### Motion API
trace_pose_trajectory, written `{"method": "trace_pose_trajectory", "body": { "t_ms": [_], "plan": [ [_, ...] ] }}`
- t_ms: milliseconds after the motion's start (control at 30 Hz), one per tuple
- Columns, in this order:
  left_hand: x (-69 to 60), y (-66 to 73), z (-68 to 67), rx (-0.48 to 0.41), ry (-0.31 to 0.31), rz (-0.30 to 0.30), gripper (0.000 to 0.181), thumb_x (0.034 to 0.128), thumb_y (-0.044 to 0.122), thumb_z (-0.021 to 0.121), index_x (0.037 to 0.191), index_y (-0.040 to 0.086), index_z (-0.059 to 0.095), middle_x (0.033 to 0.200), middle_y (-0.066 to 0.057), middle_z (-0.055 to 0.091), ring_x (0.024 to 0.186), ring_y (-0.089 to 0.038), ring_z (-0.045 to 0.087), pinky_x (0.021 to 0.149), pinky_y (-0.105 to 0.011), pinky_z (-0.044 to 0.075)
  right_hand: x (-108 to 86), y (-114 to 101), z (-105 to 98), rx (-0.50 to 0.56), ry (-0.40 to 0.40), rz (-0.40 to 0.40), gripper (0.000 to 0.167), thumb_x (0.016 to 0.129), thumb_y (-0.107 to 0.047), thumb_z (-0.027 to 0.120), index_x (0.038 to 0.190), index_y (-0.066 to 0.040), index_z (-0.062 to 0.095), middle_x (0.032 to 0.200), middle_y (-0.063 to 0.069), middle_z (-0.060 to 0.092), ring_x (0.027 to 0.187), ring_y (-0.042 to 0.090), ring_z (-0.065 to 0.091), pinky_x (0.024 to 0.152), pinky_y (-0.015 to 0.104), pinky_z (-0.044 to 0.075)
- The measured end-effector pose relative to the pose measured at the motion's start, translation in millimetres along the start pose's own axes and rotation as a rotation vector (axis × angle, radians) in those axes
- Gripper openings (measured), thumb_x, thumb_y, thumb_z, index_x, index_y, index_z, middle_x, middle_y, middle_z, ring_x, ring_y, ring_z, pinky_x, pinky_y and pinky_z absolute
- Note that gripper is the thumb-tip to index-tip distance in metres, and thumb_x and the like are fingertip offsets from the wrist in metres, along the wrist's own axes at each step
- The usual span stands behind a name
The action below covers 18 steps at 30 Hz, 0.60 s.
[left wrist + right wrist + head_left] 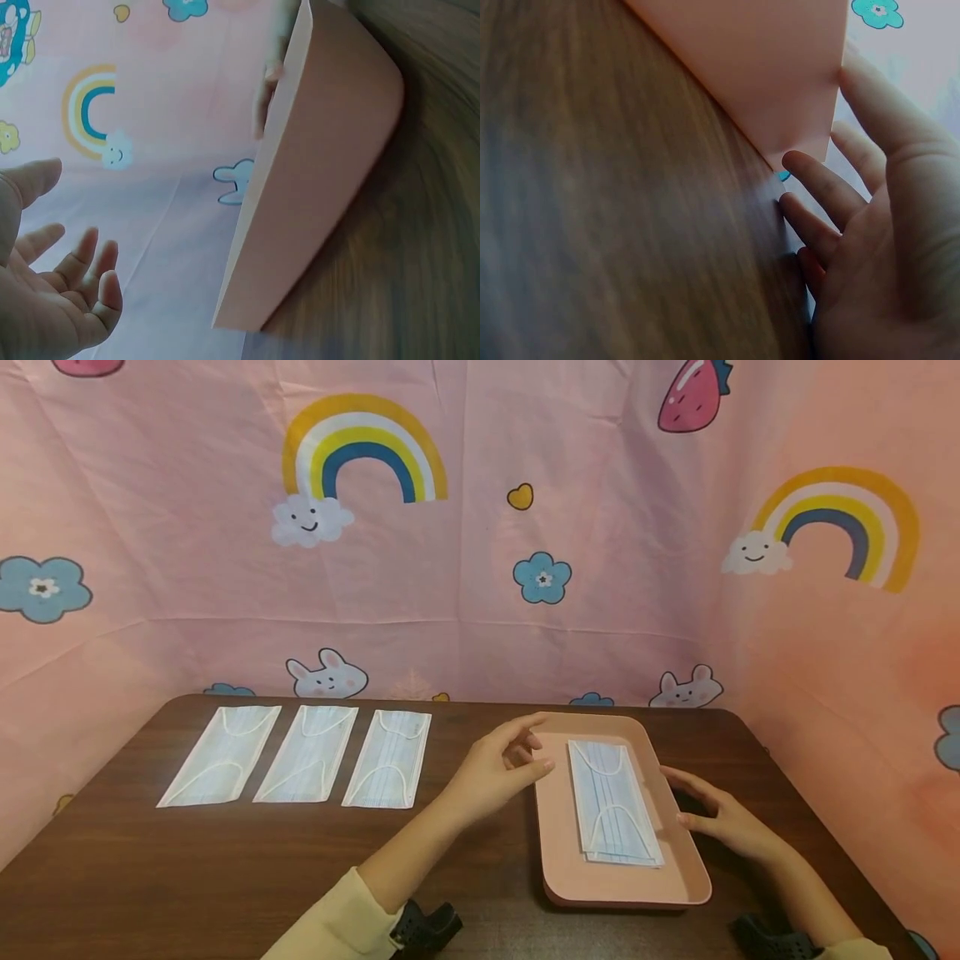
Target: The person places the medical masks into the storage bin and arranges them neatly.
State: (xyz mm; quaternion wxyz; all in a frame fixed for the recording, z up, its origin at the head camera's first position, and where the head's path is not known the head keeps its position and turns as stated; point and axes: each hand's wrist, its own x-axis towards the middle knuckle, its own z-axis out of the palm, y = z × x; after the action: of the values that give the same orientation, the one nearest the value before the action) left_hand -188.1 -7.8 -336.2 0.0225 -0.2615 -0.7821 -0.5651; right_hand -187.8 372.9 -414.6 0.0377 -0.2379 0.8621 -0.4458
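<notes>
Face masks (617, 806), blue and white, lie in a little pile in a pink tray (561, 870) on the right side of the brown desk (225, 877). The right hand (723, 822) touches the tray's right side, its fingers apart. The left hand (501, 767) is near the left side, fingers apart and a bit bent. Far to the left, three more masks (306, 756) lie flat in a row. Behind the desk hangs a pink cloth (480, 435) with rainbows and bunnies.

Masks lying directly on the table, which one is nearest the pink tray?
The rightmost mask of the three in the row; the middle mask and leftmost mask lie farther from the tray.
</notes>
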Motion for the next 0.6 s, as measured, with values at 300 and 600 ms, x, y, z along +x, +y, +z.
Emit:
{"method": "trace_pose_trajectory", "body": {
  "t_ms": [300, 600],
  "plan": [
    [-18.7, -10.9, -31.5, 0.076, 0.011, -0.012, 0.058, 0.0877, 0.024, 0.071, 0.141, 0.020, 0.048, 0.106, -0.001, 0.061, 0.091, -0.013, 0.059, 0.074, -0.035, 0.049, -0.3, 0, 0, -0.005, -0.002, 0.005, 0.062, 0.090, -0.004, 0.061, 0.146, -0.006, 0.036, 0.143, 0.024, 0.038, 0.121, -0.007, 0.038, 0.094, 0.045, 0.042],
    [-35.8, -25.9, -72.4, 0.138, 0.068, -0.045, 0.062, 0.0860, 0.020, 0.073, 0.141, 0.017, 0.047, 0.111, -0.004, 0.061, 0.089, -0.016, 0.058, 0.075, -0.037, 0.049, -0.1, -2, 0, -0.005, 0.001, 0.002, 0.061, 0.090, -0.004, 0.061, 0.146, -0.006, 0.036, 0.142, 0.025, 0.040, 0.121, -0.006, 0.039, 0.091, 0.025, 0.042]
  ]
}}
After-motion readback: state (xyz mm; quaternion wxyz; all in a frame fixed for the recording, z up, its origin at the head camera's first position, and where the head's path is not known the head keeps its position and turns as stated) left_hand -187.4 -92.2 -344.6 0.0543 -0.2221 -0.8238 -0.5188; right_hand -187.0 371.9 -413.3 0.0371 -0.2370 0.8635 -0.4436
